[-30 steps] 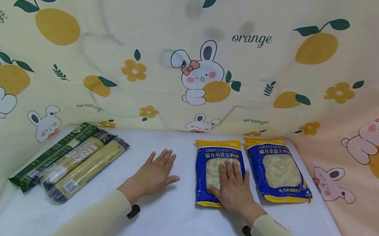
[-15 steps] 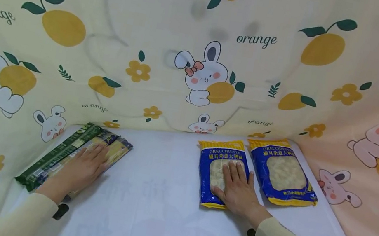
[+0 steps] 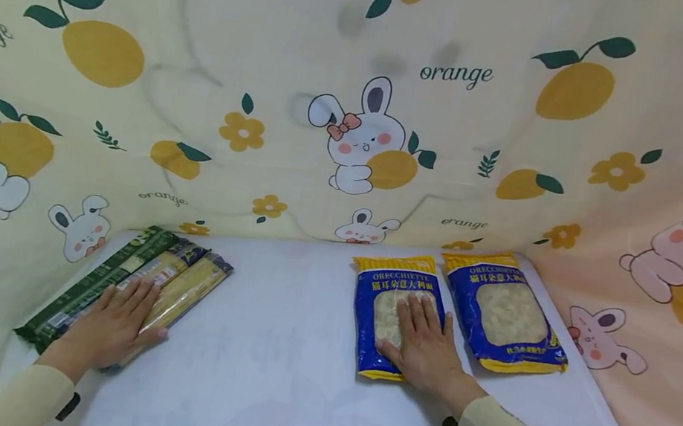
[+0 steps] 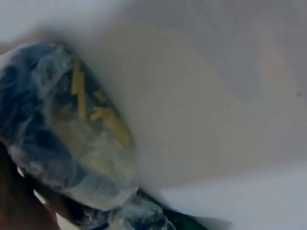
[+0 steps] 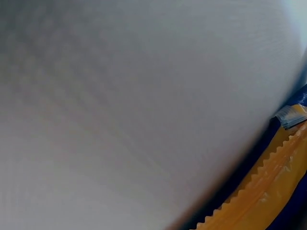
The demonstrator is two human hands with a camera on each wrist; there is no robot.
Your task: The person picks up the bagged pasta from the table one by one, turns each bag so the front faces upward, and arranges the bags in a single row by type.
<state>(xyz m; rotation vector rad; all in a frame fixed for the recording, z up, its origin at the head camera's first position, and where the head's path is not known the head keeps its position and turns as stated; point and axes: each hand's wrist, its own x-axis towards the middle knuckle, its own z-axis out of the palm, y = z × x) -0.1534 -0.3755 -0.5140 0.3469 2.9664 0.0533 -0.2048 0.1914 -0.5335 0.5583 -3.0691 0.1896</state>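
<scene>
In the head view my left hand (image 3: 112, 325) lies with straight fingers across the long pasta packs at the left. Beneath it are a green pack (image 3: 114, 273), a middle pack (image 3: 173, 264) and a clear-wrapped spaghetti pack (image 3: 193, 286), side by side and slanting. The left wrist view catches a pack's blue-and-clear end (image 4: 72, 129) with yellow strands inside. Flat on a blue-and-yellow orecchiette bag (image 3: 394, 282) rests my right hand (image 3: 427, 348), fingers extended. That bag's yellow serrated edge (image 5: 259, 191) shows in the right wrist view.
A second orecchiette bag (image 3: 511, 313) lies just right of the first. All packs sit on a white table (image 3: 259, 380). A patterned cloth (image 3: 277, 29) with rabbits and oranges rises behind and along both sides.
My left hand has moved left from the bare table onto the long pasta packs, then slid back along them toward me. My right hand stays on its orecchiette bag.
</scene>
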